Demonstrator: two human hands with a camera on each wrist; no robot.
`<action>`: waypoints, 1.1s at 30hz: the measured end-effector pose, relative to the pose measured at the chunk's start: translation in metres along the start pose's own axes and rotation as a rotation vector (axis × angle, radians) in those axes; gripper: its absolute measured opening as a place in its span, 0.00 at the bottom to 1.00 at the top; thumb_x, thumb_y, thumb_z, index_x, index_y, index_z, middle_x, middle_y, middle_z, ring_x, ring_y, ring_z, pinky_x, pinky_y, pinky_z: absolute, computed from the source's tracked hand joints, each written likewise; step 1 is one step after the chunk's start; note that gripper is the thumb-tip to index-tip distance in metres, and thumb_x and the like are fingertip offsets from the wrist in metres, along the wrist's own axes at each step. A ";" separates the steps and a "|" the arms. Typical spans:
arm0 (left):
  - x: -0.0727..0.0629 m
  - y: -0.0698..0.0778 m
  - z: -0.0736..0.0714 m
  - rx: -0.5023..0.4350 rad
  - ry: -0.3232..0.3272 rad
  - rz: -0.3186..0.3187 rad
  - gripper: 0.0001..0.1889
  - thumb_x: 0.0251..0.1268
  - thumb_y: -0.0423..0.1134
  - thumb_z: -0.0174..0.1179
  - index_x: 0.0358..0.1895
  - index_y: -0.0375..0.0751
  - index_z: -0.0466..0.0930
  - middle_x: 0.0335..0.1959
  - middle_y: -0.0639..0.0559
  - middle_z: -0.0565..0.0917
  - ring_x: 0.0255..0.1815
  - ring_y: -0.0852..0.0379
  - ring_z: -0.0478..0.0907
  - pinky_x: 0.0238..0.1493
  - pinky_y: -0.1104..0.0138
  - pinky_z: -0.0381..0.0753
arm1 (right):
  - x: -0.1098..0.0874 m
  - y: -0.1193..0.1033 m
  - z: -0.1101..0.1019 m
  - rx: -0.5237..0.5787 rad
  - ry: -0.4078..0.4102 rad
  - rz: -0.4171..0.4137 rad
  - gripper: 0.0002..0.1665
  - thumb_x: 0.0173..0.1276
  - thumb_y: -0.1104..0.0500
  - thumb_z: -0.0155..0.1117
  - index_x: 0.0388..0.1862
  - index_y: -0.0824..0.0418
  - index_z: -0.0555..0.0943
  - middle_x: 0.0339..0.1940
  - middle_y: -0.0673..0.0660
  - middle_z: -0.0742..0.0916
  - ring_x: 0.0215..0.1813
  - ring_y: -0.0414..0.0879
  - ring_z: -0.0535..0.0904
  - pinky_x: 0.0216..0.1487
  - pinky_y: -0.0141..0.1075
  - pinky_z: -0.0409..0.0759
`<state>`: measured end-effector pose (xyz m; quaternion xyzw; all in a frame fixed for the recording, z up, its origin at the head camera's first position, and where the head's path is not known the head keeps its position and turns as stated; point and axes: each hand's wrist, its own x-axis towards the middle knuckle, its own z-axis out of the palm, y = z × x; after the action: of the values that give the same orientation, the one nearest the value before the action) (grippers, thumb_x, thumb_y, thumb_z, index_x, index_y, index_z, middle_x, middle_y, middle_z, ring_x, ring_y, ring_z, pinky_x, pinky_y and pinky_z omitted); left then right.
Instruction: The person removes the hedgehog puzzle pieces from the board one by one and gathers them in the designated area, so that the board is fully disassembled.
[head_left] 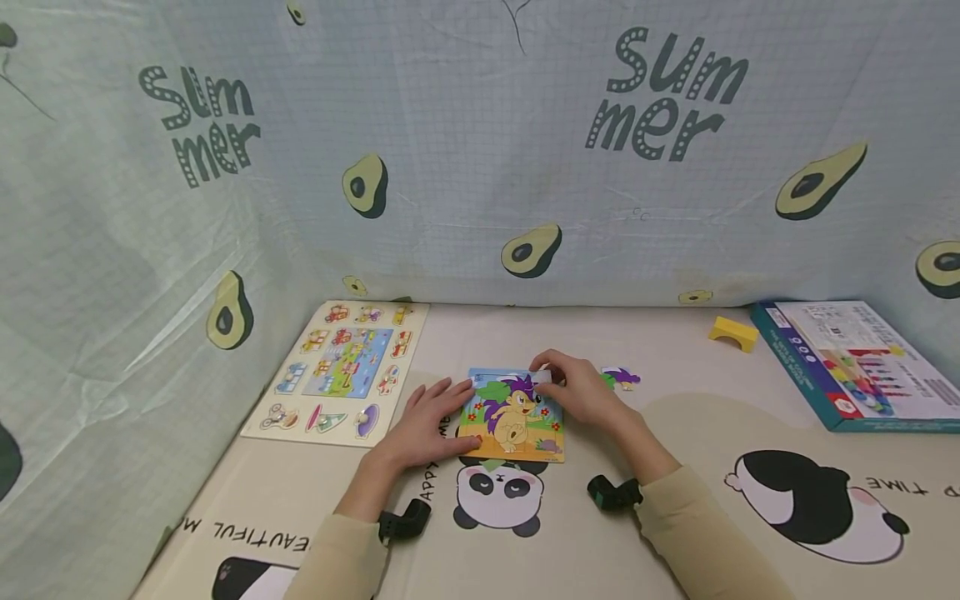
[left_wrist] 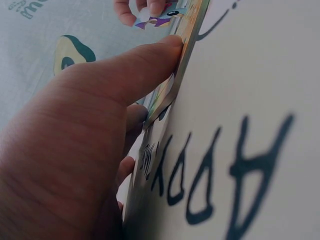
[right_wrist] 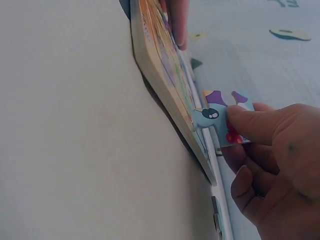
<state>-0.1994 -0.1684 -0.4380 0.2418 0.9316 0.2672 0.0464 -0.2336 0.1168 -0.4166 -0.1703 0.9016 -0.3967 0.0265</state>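
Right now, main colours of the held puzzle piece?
Puzzle piece: light blue, purple, red; clearest in right wrist view.

On the desk (head_left: 480, 333), a picture board (head_left: 345, 367) lies left of the puzzle (head_left: 514, 423), at least one loose piece (head_left: 622, 377) to its right; farther right, a block (head_left: 733, 333) sits just left of a box (head_left: 873, 367).

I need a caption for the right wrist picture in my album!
A right hand pinches a puzzle piece near the puzzle board.
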 end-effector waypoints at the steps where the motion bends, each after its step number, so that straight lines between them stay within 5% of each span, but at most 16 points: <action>1: 0.000 0.000 0.000 0.001 0.000 -0.001 0.44 0.59 0.62 0.65 0.76 0.45 0.66 0.78 0.52 0.63 0.81 0.44 0.47 0.77 0.44 0.35 | 0.000 0.000 0.000 0.005 0.000 0.002 0.16 0.71 0.62 0.67 0.56 0.52 0.80 0.38 0.53 0.80 0.43 0.50 0.74 0.46 0.40 0.79; 25: -0.001 -0.001 -0.001 0.007 0.004 0.001 0.44 0.59 0.63 0.65 0.77 0.45 0.66 0.78 0.53 0.63 0.81 0.46 0.47 0.77 0.45 0.36 | 0.001 0.007 -0.016 0.059 0.034 0.017 0.15 0.72 0.62 0.66 0.56 0.52 0.79 0.41 0.55 0.81 0.44 0.52 0.74 0.44 0.41 0.76; 33: -0.001 -0.001 0.001 0.014 -0.001 -0.004 0.45 0.59 0.63 0.65 0.77 0.46 0.65 0.78 0.54 0.62 0.81 0.47 0.46 0.78 0.47 0.36 | -0.003 0.020 -0.032 0.039 0.040 0.021 0.15 0.73 0.63 0.66 0.56 0.55 0.79 0.35 0.56 0.79 0.38 0.51 0.72 0.35 0.40 0.73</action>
<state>-0.1994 -0.1693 -0.4395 0.2404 0.9340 0.2603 0.0457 -0.2427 0.1524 -0.4097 -0.1523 0.8957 -0.4174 0.0158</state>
